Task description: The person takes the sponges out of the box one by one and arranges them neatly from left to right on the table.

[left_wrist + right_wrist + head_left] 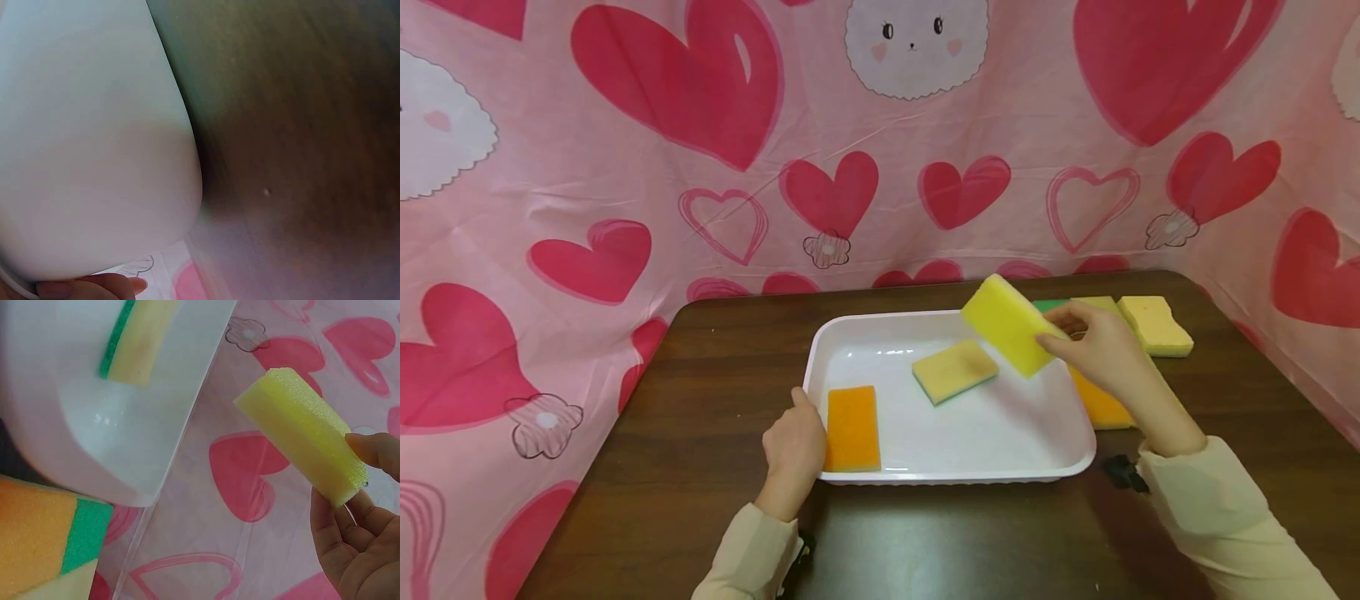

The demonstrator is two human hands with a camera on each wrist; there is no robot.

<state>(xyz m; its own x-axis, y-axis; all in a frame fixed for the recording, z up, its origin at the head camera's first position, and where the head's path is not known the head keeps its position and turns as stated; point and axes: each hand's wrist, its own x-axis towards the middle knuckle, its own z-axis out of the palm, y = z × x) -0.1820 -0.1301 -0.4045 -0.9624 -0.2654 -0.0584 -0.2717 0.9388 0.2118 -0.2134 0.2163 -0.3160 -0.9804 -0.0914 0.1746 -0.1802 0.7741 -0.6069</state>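
Note:
My right hand (1097,346) pinches a bright yellow sponge (1009,325) at one end, thumb on one face and fingers on the other. The sponge is tilted above the right part of a white tray (955,477). In the right wrist view the yellow sponge (300,434) shows its thick edge. At the tray's left side my left hand (795,440) grips the rim, its fingers (103,287) bent over the edge in the left wrist view. Inside the tray lie an orange sponge (853,429), near the front left corner, and a pale yellow sponge (955,371) with a green underside.
Right of the tray, partly behind my right arm, are an orange sponge (1105,404), a green piece (1051,306) and a notched pale yellow sponge (1153,325). All stand on a dark wooden table (715,375), with a pink heart-patterned cloth (880,133) hanging behind.

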